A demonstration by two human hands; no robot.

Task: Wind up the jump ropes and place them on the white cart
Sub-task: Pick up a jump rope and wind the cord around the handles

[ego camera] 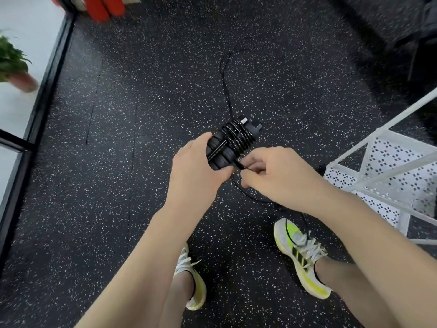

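My left hand (192, 170) grips the two black jump rope handles (228, 144) held side by side, with several turns of thin black cord wound round their upper part. My right hand (276, 175) pinches the black cord (241, 165) just right of the handles. From there the cord loops down past my right wrist and over my right shoe. Another stretch of black cord (224, 76) lies on the floor beyond the handles. The white cart (387, 166), with perforated shelves, stands at the right.
The floor is black speckled rubber. A potted plant (14, 67) sits on a white ledge at the left, with red cylinders (104, 7) at the top. Dark equipment fills the top right corner. My feet in white-and-yellow shoes (300, 254) stand below the hands.
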